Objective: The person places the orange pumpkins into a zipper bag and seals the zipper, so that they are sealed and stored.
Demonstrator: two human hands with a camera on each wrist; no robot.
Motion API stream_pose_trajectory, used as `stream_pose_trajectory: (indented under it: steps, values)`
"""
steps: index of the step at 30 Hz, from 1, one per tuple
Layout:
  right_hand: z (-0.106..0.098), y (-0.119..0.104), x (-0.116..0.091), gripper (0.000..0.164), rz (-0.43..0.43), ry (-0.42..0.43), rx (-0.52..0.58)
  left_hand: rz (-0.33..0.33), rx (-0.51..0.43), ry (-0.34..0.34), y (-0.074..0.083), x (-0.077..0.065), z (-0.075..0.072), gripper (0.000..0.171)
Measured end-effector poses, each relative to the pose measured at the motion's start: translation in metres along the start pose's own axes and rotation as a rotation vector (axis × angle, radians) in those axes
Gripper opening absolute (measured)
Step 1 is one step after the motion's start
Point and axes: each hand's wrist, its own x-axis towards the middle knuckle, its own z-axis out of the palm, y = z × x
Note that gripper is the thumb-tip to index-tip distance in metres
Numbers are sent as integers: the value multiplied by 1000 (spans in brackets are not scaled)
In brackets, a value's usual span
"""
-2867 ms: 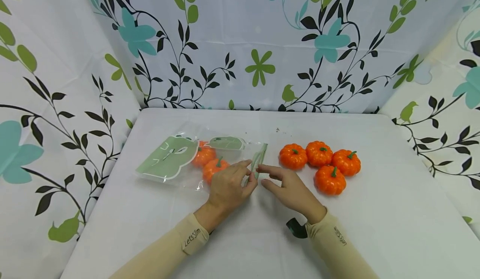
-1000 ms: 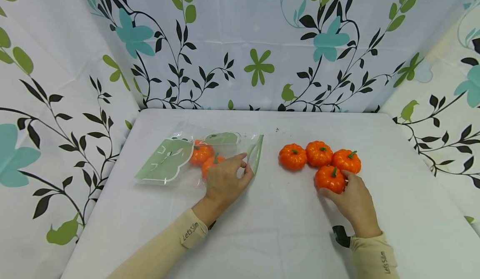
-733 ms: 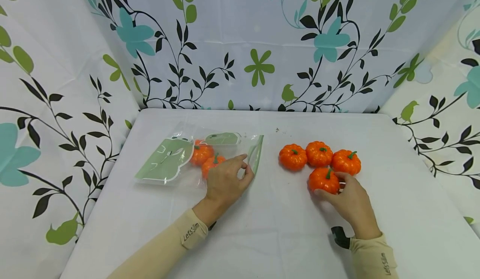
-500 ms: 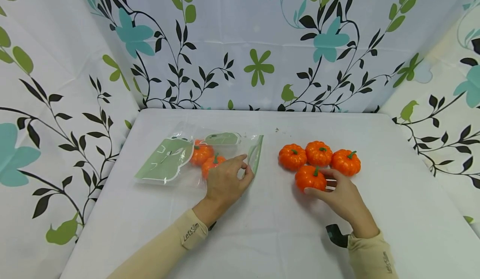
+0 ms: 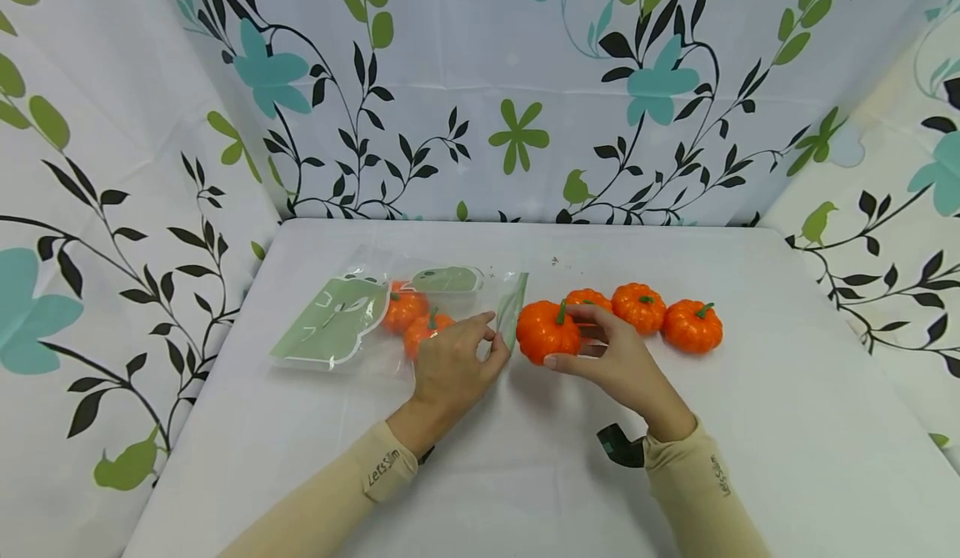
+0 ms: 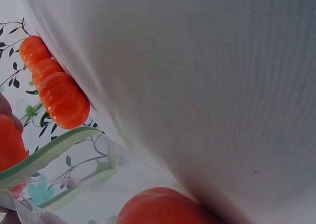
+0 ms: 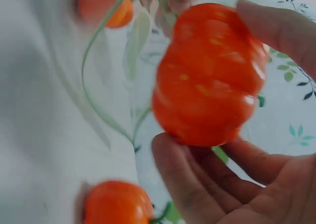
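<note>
Observed right hand [image 5: 626,370] angled in from lower right, thumb on near side and fingers opposite, gripping an orange pumpkin [image 5: 543,337] between them. Observed left hand [image 5: 456,362] angled up from lower left, thumb and index finger pinching the mouth of a clear bag [image 5: 352,316]. Found held pumpkin at right fingertips, stem up, off the tabletop [image 5: 540,500], just right of the green strip [image 5: 513,312] edging the bag mouth; could not tell whether touching it. Counted two bagged pumpkins [image 5: 405,310] beyond left hand. Counted three loose pumpkins [image 5: 637,306] beyond right hand, leftmost partly hidden. Saw white tabletop in front of both hands, bounded at far edge by patterned cloth [image 5: 465,82].
</note>
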Motion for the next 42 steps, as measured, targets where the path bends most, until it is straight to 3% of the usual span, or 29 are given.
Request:
stream_pose_trajectory:
  steps: [4,9,15,23,30,37,42]
  values:
    - [11,-1,11,82,2,1,65,-8,-15,0,-1,0,-1,9]
    - [25,4,22,85,26,14,25,-11,-21,20,-2,0,-1,7]
    - [43,9,35,79,-17,-48,39,9,-34,47,-4,-2,-2,4]
    - [63,12,50,68,-42,-106,-5,76,-28,79,-5,-5,-2,8]
    - [72,10,56,64,-63,-125,-36,91,-45,75,-4,-7,0,8]
    - [78,6,62,44,-96,-143,-130,108,-49,56,-3,-8,0,5]
    - [84,6,68,49,-151,-177,-163,156,-22,64,-2,-8,1,5]
